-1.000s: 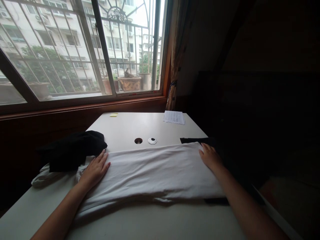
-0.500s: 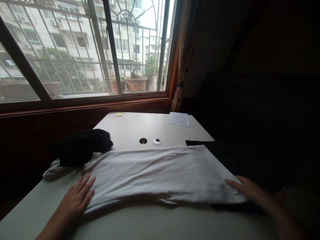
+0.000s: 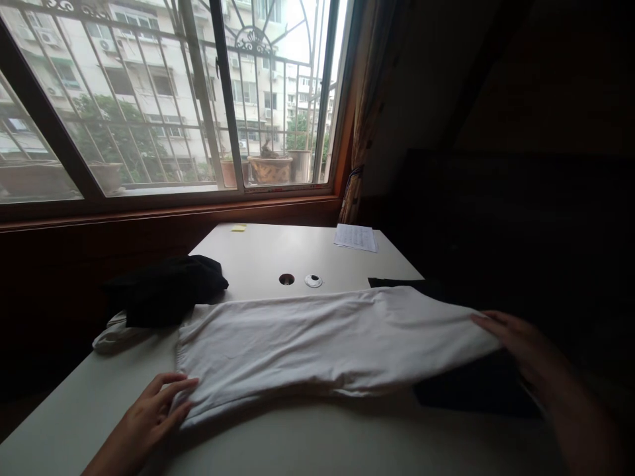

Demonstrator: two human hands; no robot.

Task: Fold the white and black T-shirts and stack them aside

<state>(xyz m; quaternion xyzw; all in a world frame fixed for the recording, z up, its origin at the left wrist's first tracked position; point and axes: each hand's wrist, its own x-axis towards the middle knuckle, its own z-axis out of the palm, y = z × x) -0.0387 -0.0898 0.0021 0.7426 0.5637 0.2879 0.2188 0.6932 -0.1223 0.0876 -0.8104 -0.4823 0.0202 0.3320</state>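
Note:
A white cloth garment (image 3: 307, 344) lies stretched across the white table. At its near left corner, my left hand (image 3: 161, 410) pinches the edge between thumb and fingers. My right hand (image 3: 518, 344) grips the right end, which is raised off the table; its thumb is hidden behind the fabric. Beneath that raised end, a dark cloth (image 3: 471, 387) lies at the table's right side.
A bundled black cloth (image 3: 173, 287) rests on a pale cloth (image 3: 114, 336) at the left. Papers (image 3: 356, 237), a yellow note (image 3: 239, 228), a round hole (image 3: 286, 279) and a white ring (image 3: 313, 281) are farther back on the table (image 3: 258, 254), below the window.
My right hand has lifted the garment's right end up and outward, uncovering more dark cloth. My left hand, flat before, has moved slightly down and closed on the near left corner.

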